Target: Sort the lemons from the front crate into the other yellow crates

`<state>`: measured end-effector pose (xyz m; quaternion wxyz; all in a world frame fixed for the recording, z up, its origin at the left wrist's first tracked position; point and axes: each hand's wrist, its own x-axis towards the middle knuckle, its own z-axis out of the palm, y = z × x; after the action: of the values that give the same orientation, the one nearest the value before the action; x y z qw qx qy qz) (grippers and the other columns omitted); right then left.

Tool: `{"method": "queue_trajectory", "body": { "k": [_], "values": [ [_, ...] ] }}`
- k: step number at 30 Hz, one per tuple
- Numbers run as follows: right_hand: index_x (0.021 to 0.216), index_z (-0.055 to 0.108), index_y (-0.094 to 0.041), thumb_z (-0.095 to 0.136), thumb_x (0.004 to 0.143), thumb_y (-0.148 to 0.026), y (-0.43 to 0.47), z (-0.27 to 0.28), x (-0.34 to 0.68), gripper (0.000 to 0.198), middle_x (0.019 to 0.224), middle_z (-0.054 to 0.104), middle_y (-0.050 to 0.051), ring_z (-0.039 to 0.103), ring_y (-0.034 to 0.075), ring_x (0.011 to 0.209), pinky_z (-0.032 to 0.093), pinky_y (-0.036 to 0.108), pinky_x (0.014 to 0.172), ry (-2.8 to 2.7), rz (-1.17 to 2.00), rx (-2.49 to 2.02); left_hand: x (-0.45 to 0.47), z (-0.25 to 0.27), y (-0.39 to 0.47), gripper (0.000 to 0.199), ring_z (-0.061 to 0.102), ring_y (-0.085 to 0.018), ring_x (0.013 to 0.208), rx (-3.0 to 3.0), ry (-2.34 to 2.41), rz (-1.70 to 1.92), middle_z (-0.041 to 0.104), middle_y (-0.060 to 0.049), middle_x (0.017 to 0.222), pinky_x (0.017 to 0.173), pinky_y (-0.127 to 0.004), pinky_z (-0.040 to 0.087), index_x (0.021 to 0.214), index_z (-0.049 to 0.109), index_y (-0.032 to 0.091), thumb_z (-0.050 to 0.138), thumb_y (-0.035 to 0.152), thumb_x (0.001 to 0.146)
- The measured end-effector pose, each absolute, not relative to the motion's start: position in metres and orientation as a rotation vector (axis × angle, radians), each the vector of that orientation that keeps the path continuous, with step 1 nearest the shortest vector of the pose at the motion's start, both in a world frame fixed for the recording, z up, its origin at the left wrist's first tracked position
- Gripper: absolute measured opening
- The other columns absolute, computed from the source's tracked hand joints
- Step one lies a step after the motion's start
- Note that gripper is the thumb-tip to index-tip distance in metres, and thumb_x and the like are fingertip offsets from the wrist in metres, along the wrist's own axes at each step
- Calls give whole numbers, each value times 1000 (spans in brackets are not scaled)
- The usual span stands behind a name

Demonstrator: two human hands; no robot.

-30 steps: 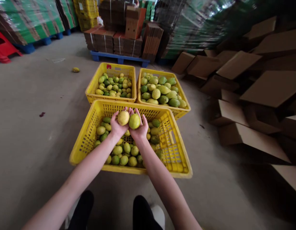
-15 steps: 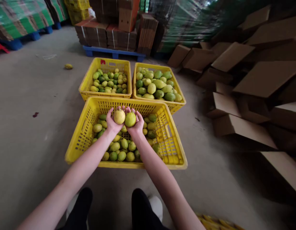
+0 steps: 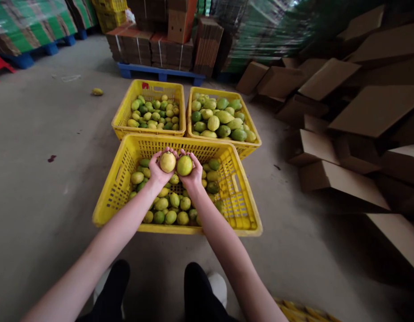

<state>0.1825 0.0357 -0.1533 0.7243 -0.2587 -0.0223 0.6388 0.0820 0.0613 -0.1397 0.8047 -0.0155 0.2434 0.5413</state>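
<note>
Over the near yellow crate point(image 3: 245, 197), my left hand point(image 3: 156, 172) cups a pale yellow lemon point(image 3: 167, 162) in its upturned palm. Beside it my right hand point(image 3: 194, 175) holds a greener lemon point(image 3: 184, 165) the same way. The two hands are side by side, with fingers curled up around the fruit. Below them, many yellow and green lemons point(image 3: 174, 200) lie in the crate, partly hidden by my forearms. Behind it stand a left crate point(image 3: 116, 123) of small lemons and a right crate point(image 3: 257, 129) with larger green-yellow fruit.
Flattened and opened cardboard boxes point(image 3: 341, 183) heap up on the right. A blue pallet point(image 3: 160, 74) carries bundled cardboard at the back. One lemon point(image 3: 97, 91) lies on the floor at the left. Another yellow crate edge point(image 3: 301, 311) shows at the bottom right.
The greener lemon has turned slightly in my right hand, and both hands stay over the near crate. The view has shifted very slightly.
</note>
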Motion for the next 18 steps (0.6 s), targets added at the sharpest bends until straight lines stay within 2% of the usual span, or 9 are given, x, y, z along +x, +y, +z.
{"method": "queue_trajectory", "body": {
  "k": [3, 5, 9, 11, 15, 18],
  "values": [
    [87, 68, -20, 50, 82, -22, 34, -153, 190, 18, 89, 77, 3, 70, 22, 102, 54, 45, 99, 27, 1364, -548, 79, -144, 64, 25, 71, -17, 97, -64, 533, 1176, 72, -4, 84, 98, -33, 54, 90, 69, 19, 44, 23, 90],
    [97, 68, -19, 47, 81, -21, 34, -152, 195, 27, 92, 77, 4, 71, 22, 99, 58, 41, 92, 33, 1357, -546, 77, -146, 66, 27, 71, -19, 103, -50, 542, 1186, 74, -5, 91, 96, -35, 55, 97, 69, 19, 43, 23, 89],
    [101, 68, -18, 51, 80, -20, 32, -150, 194, 27, 91, 77, 4, 72, 18, 80, 60, 30, 70, -11, 1400, -586, 78, -148, 63, 31, 70, -20, 105, 7, 524, 1174, 75, -5, 97, 95, -35, 56, 101, 68, 21, 40, 22, 88],
    [101, 68, -18, 52, 79, -19, 32, -148, 191, 27, 86, 76, 2, 70, 16, 71, 59, 28, 64, -11, 1414, -588, 80, -147, 61, 29, 70, -21, 106, 22, 511, 1154, 76, -6, 98, 96, -37, 56, 98, 68, 21, 41, 23, 88],
    [99, 69, -18, 52, 80, -19, 31, -146, 186, 26, 79, 75, 1, 69, 17, 69, 60, 31, 68, 52, 1411, -584, 82, -146, 59, 29, 70, -23, 107, 30, 499, 1136, 75, -8, 100, 97, -37, 55, 95, 69, 18, 42, 24, 87],
    [99, 69, -18, 52, 79, -20, 31, -146, 186, 26, 80, 76, 1, 68, 17, 70, 61, 34, 74, 63, 1391, -596, 83, -145, 58, 30, 72, -21, 99, 19, 509, 1130, 76, -7, 99, 96, -36, 55, 96, 69, 17, 42, 24, 87]
  ]
}}
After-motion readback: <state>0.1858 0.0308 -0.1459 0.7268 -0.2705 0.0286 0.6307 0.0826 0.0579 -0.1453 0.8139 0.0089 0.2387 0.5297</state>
